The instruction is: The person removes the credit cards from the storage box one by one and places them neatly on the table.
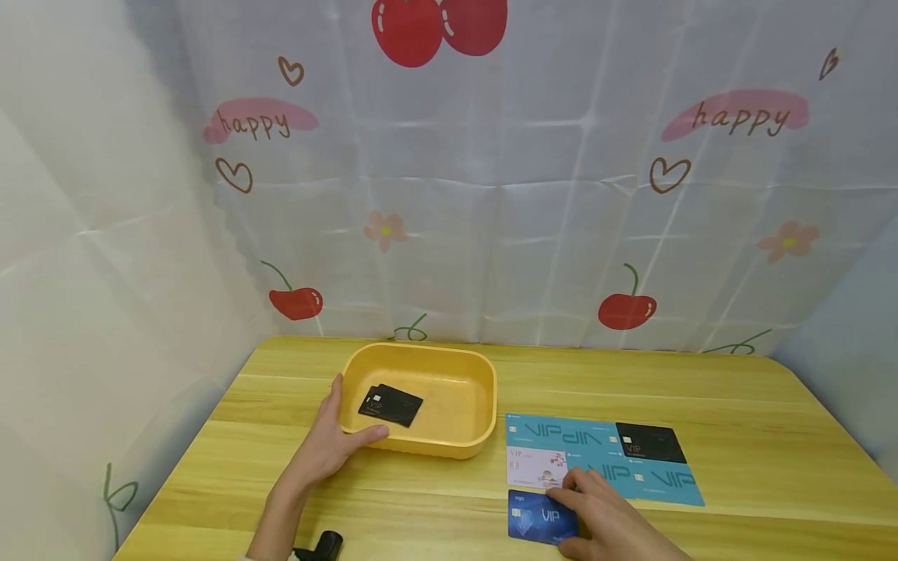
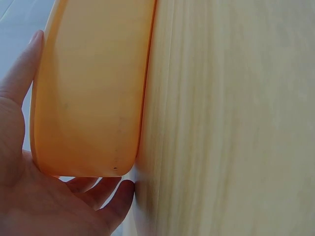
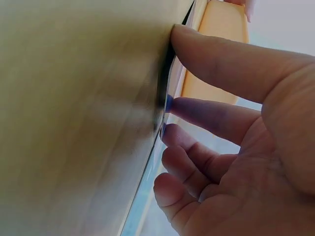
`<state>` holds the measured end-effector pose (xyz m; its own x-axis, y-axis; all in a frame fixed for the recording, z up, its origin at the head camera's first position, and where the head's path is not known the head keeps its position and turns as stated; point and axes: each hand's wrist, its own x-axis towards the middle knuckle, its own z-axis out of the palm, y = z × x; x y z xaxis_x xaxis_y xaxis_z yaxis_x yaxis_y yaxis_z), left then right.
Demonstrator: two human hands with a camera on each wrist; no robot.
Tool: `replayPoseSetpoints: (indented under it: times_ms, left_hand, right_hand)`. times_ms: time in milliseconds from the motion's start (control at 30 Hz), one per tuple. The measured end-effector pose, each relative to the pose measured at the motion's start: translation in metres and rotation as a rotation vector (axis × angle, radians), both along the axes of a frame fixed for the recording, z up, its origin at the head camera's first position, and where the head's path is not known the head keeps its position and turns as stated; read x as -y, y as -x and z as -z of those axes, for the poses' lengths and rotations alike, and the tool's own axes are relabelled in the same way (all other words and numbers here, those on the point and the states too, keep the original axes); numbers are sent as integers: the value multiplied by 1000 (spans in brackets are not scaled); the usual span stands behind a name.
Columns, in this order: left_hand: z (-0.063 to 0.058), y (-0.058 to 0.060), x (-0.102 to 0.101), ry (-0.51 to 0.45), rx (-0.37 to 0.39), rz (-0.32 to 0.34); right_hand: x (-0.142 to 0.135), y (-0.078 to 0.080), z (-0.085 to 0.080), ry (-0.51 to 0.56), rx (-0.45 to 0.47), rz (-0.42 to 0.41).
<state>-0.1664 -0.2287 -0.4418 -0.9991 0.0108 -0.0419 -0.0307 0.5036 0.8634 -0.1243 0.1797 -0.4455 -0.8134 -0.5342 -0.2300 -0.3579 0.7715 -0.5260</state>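
Note:
My left hand [image 1: 330, 440] holds the near left corner of a yellow plastic basin [image 1: 449, 450]. Its thumb lies along the front rim while the fingers go round the left end, as the left wrist view also shows. Inside the basin lie overlapping black VIP cards [image 1: 400, 407]. With thumb and index finger, my right hand [image 1: 606, 518] pinches a blue VIP card [image 1: 536, 516] by its edges at the right end. The right wrist view shows this card edge-on, with the other fingers curled beside it.
Just beyond the blue card lie a pale pink VIP card [image 1: 529, 466], several teal VIP cards [image 1: 561, 432] and a black card [image 1: 652, 442]. A dark object [image 1: 326, 545] shows by the left wrist. A printed curtain [image 1: 449, 257] backs the wooden table [image 1: 281, 374].

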Motion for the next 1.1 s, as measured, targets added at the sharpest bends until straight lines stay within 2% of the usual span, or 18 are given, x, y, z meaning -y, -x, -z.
replayPoseSetpoints:
  times_ms: [233, 600, 1100]
  left_hand:
    - [0, 0, 0, 13, 1, 0]
    - [2, 1, 1, 10, -4, 3]
    - [0, 0, 0, -8, -5, 7]
  right_hand:
    - [1, -1, 0, 3, -9, 38]
    - [1, 0, 5, -10, -54, 35]
    - [1, -1, 7, -4, -38, 52]
